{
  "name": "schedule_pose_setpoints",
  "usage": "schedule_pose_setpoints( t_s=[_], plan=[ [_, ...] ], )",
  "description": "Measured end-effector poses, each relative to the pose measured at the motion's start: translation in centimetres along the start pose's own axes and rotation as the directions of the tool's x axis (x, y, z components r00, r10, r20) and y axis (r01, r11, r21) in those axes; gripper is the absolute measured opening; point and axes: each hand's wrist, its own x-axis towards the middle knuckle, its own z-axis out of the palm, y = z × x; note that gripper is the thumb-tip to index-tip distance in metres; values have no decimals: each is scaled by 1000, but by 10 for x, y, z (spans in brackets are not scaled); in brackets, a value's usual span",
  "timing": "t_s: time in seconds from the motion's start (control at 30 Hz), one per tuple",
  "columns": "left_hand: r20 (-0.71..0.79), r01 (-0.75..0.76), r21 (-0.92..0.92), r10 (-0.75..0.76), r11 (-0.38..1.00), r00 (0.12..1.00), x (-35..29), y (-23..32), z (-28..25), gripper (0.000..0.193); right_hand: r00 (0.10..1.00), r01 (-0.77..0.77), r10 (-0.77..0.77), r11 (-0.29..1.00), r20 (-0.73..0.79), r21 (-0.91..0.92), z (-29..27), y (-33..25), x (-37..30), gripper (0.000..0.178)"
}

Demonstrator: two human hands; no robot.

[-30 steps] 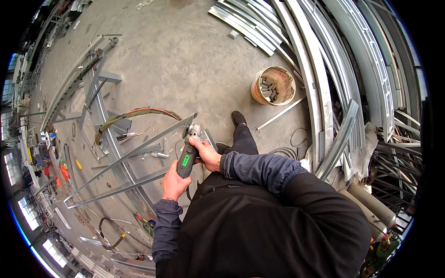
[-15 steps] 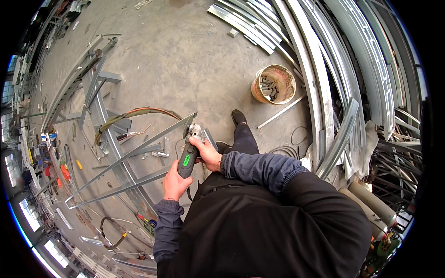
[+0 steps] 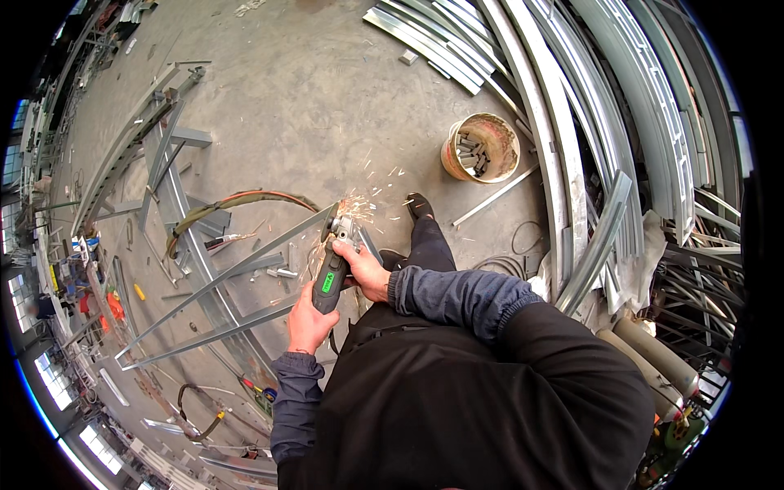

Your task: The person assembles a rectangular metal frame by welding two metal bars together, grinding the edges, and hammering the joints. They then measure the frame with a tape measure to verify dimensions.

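Observation:
An angle grinder [image 3: 330, 276], dark grey with a green label, is held in both my hands. My left hand [image 3: 307, 317] wraps round the rear of its body. Closer to the metal gear head, my right hand [image 3: 367, 271] grips it with the thumb on top. The disc meets the far end of a long steel bar [image 3: 278, 238], part of a V-shaped metal frame. Bright sparks [image 3: 356, 204] spray from that contact, over the floor and near my shoe [image 3: 420, 206]. The fingers under the grinder are partly hidden.
A bucket [image 3: 480, 149] of short metal offcuts stands ahead right. Long steel profiles [image 3: 608, 106] are stacked along the right, with gas cylinders [image 3: 657, 359] nearer. A sleeved hose [image 3: 245, 196] arches over the steel frame at left. Cable coils [image 3: 506, 265] lie beside my leg.
Sparks now fly from the disc at the bar's end; half a second ago there were none. My hands and the grinder have barely shifted.

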Motion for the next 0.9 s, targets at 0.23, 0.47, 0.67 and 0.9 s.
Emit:
schedule_pose_setpoints(
  t_s=[0.23, 0.47, 0.67, 0.9],
  plan=[
    [9, 10, 27, -10, 1000, 1000, 3, 7, -5, 95, 1000, 13, -13, 1000, 23, 4, 0, -2, 0, 58],
    [7, 14, 32, -15, 999, 1000, 2, 19, -14, 93, 1000, 19, -20, 999, 21, 41, 2, -8, -5, 56],
    [-10, -31, 18, 31, 999, 999, 6, 12, -14, 92, 994, 33, -39, 998, 100, 61, -3, -4, 2, 61],
    [9, -20, 27, 20, 999, 1000, 5, 10, -10, 90, 997, 69, -70, 997, 43, 31, -5, 2, 5, 76]
  ],
)
